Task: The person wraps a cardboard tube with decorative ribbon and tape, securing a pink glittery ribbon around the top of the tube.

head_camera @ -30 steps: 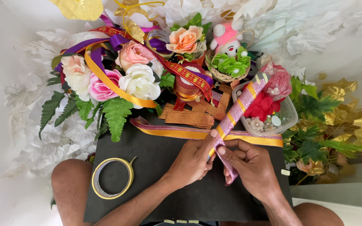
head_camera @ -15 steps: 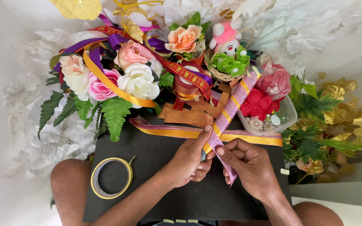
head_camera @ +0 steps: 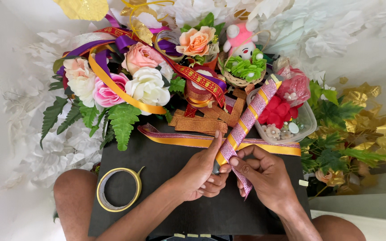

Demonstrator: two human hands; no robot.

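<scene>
Pinching a glittery pink ribbon with yellow-gold stripes (head_camera: 246,122) between both hands above a black board (head_camera: 157,169) on the lap.

Left hand (head_camera: 199,172) has its forefinger stretched up along the ribbon's edge and its thumb closed against the strip, other fingers curled under; right hand (head_camera: 264,176) has thumb and fingertips clamped together on the ribbon just beside it, the short tail hanging below. From the grip the strip slants up and right toward a clear plastic tub of red and pink blossoms (head_camera: 307,118). It looks light, thin and limp, likely to fold or twist if held by one edge, and the glitter face probably gives grip; best held flat across its width, close to the working point. A flat gold-and-pink ribbon (head_camera: 179,140) lies across the board beneath, and a roll of yellowish tape (head_camera: 118,189) sits well apart to the left.
</scene>
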